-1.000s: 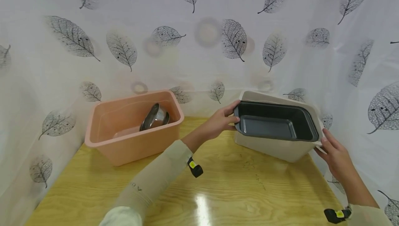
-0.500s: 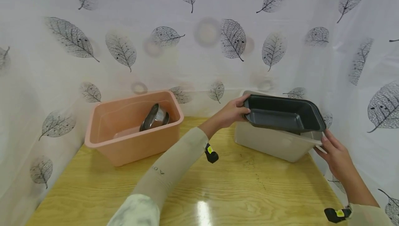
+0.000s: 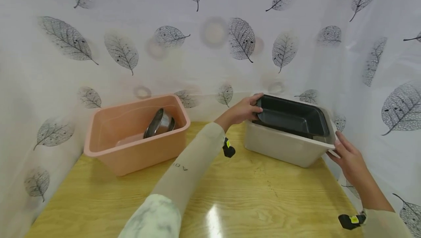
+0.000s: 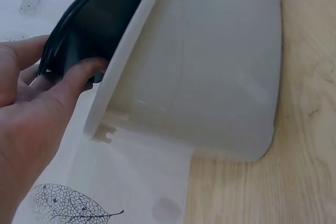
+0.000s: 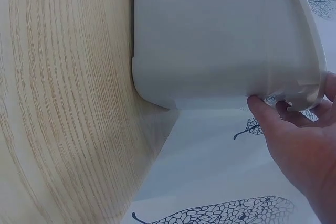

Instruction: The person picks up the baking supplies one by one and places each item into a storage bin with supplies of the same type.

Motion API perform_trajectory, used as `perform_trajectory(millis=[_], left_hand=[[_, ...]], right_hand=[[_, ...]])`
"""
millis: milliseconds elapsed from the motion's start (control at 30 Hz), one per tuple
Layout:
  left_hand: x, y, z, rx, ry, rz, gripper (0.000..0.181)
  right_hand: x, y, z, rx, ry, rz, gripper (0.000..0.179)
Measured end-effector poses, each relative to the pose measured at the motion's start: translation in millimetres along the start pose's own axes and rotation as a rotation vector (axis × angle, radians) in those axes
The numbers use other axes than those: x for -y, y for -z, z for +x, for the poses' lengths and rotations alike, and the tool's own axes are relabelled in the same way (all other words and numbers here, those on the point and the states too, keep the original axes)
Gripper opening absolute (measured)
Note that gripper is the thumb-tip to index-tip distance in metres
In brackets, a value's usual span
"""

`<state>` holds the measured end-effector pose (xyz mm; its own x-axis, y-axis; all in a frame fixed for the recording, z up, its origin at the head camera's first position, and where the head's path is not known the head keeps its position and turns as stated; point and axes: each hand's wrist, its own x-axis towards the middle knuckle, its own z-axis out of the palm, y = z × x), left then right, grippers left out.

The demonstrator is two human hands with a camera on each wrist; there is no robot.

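In the head view my left hand [image 3: 241, 112] pinches the left end of a dark rectangular baking pan [image 3: 294, 117]. The pan lies tilted across the mouth of a beige plastic bin [image 3: 279, 145], its right end inside the rim and its front lower part hidden by the bin's wall. The left wrist view shows thumb and fingers on either side of the pan's rim [image 4: 52, 40], right at the bin's edge. At the bin's right corner my right hand [image 3: 350, 159] grips the rim, with the thumb under it in the right wrist view.
A pink plastic bin [image 3: 151, 154] stands on the left of the wooden table [image 3: 250, 201]. Inside it, shiny metal bowls [image 3: 161, 123] lean on their sides at the right end. A leaf-patterned sheet [image 3: 210, 66] hangs close behind both bins and along the sides.
My left hand carried the pan right and back; its right end rose to the bin's right rim, then dropped inside it. The right hand kept its grip on the bin.
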<state>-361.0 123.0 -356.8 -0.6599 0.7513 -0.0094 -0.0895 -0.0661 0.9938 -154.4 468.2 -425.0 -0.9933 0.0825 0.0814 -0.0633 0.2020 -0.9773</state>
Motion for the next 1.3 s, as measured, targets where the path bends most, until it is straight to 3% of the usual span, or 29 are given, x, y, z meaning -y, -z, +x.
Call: perform_trajectory(millis=[233, 500, 700, 833, 933, 1033, 1200, 1300], left_hand=[[5.1, 3.0, 8.0, -0.01, 0.052, 0.139, 0.073], [6.5, -1.3, 14.6, 0.008, 0.031, 0.237, 0.074], [5.0, -10.0, 17.7, -0.042, 0.032, 0.348, 0.072], [6.4, -14.4, 23.5, -0.128, 0.004, 0.366, 0.067], [7.9, -14.3, 25.5, -0.19, -0.009, 0.419, 0.063], [7.3, -12.6, 23.6, -0.185, -0.017, 0.47, 0.061], [4.1, -12.0, 21.8, -0.179, -0.022, 0.433, 0.062], [2.6, -11.4, 21.5, -0.186, -0.041, 0.354, 0.064]], right_hand=[[0, 0, -1.3, 0.003, 0.008, 0.042, 0.064], [-2, 0, -2.3, -0.001, 0.023, -0.016, 0.064], [-2, 0, -1.4, 0.001, 0.011, -0.022, 0.064], [0, 1, -1.8, 0.002, 0.018, -0.038, 0.064], [0, 1, -2.4, 0.015, 0.019, 0.007, 0.064], [0, 1, -2.9, 0.02, 0.023, 0.041, 0.064], [-1, 2, -2.8, 0.013, 0.028, 0.046, 0.064], [-1, 2, -2.7, 0.011, 0.023, 0.04, 0.064]])
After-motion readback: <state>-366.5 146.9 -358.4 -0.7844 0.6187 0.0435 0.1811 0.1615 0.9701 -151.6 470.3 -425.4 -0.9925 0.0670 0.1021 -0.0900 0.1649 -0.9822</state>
